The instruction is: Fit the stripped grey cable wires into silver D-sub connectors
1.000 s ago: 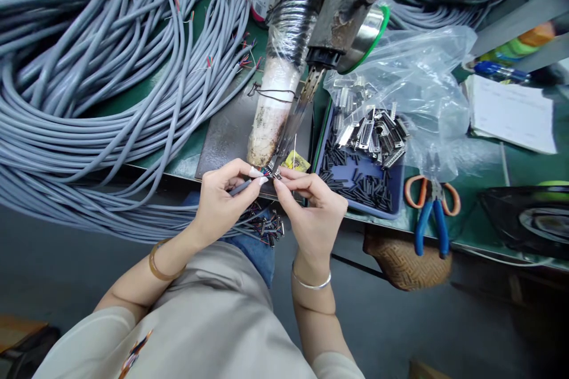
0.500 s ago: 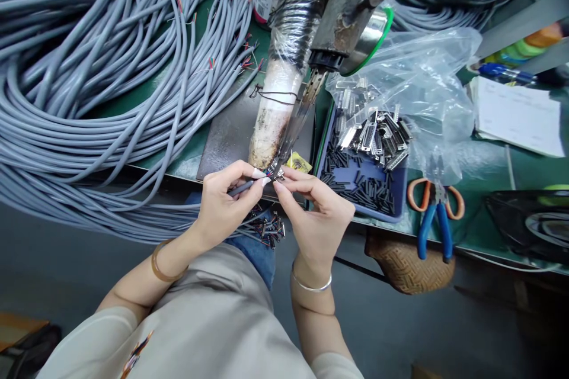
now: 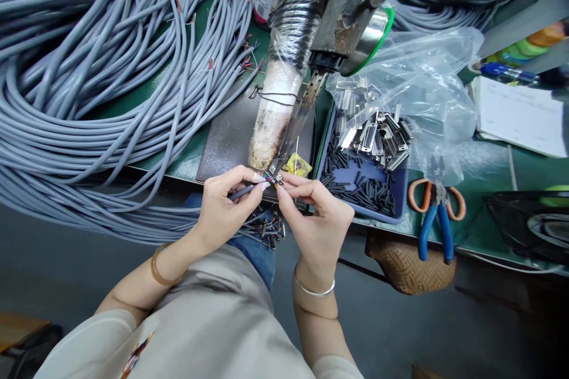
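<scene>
At the bench edge, just below the tip of the fixed soldering iron [image 3: 297,124], the left hand [image 3: 222,210] pinched a grey cable end [image 3: 242,191] between thumb and fingers, its coloured wires pointing right toward a small metal connector [image 3: 276,177]. The right hand [image 3: 316,219] closed its fingertips on that connector, and a thin solder wire [image 3: 296,151] rose just above the pinch. The two grips nearly touched. Under the hands hung a bundle of finished cable ends [image 3: 268,229]. Right of the grip lay a blue tray [image 3: 362,186] with black sleeves and metal connectors, then blue-handled pliers [image 3: 436,219]. Left of the grip sprawled coils of grey cable [image 3: 89,100].
</scene>
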Demonstrator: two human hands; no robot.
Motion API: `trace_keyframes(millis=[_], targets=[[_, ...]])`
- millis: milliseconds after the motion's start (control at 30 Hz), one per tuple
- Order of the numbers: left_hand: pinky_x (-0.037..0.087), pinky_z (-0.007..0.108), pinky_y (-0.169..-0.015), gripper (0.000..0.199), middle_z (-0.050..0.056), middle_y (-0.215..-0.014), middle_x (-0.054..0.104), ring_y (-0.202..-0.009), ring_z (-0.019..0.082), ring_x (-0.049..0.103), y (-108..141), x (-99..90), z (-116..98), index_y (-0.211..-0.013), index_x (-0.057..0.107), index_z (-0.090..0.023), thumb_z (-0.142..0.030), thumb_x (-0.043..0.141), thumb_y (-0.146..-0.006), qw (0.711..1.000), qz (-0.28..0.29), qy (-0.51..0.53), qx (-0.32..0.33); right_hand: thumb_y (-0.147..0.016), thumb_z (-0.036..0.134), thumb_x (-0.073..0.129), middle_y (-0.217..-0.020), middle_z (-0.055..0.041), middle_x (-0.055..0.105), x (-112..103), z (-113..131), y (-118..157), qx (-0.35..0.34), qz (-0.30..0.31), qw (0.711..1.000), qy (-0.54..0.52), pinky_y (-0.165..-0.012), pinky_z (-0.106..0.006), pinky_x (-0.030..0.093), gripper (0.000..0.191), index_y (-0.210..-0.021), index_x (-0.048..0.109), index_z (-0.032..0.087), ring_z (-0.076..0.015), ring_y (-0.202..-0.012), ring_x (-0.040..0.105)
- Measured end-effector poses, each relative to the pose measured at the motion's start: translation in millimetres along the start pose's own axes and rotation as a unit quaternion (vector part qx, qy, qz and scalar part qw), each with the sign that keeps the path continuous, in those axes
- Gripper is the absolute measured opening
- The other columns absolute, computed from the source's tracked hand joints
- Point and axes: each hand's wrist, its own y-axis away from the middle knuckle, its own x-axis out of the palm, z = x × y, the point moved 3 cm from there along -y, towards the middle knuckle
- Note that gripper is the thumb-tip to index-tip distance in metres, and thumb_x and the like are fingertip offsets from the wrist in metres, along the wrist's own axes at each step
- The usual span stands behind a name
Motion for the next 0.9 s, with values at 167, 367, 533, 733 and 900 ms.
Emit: trace_keyframes(millis=[167,367,533,733,900], targets=[[0.040,0.018,-0.051,0.009,-0.002,-0.068,0.067,-0.053,0.006,0.053,-0.3,0.1,-1.0,-0.082,0.070,-0.016,-0.022,0.072,-0.090,1.000,-0.001,-0.004,0.010,-0.090,0.017,0.073,-0.106,-0.0019,0.083,0.6,1.1,-0.9,0.003,-0.004,1.000,-0.003,-0.079,-0.028,0.068,0.013,-0.080,0.068,0.023,-0.0194,-0.095,0.081],[0.040,0.018,-0.050,0.007,-0.002,-0.068,0.067,-0.053,0.006,0.053,-0.8,-2.6,-3.8,-0.083,0.070,-0.017,-0.021,0.073,-0.089,1.000,0.000,-0.003,0.007,-0.090,0.017,0.073,-0.108,-0.0025,0.083,-0.9,4.3,-1.0,0.011,-0.007,1.000,-0.016,-0.078,-0.027,0.068,0.013,-0.080,0.068,0.023,-0.0190,-0.094,0.081],[0.045,0.019,-0.054,0.006,0.001,-0.074,0.072,-0.060,0.009,0.061,2.5,-3.7,0.0,-0.085,0.072,-0.017,-0.021,0.074,-0.088,1.000,0.007,0.001,-0.012,-0.090,0.019,0.072,-0.103,-0.0031,0.083,-1.5,2.9,0.7,0.021,0.009,1.000,-0.009,-0.080,-0.030,0.068,0.015,-0.078,0.066,0.023,-0.0204,-0.093,0.082],[0.053,0.021,-0.063,0.005,0.004,-0.082,0.078,-0.067,0.011,0.068,1.2,-1.4,-2.2,-0.086,0.074,-0.017,-0.019,0.073,-0.090,0.999,0.005,-0.012,0.041,-0.091,0.018,0.071,-0.098,-0.0019,0.083,-1.2,1.9,1.8,0.003,0.003,1.000,0.008,-0.078,-0.030,0.069,0.015,-0.078,0.065,0.023,-0.0208,-0.092,0.082],[0.059,0.024,-0.076,0.008,0.005,-0.088,0.081,-0.080,0.014,0.075,3.4,-1.6,-5.5,-0.090,0.075,-0.018,-0.011,0.071,-0.090,0.988,-0.002,-0.033,0.153,-0.091,0.015,0.071,-0.100,-0.0003,0.084,-2.7,5.9,7.9,-0.046,-0.024,0.996,0.067,-0.075,-0.029,0.067,0.014,-0.082,0.066,0.025,-0.0195,-0.089,0.082]])
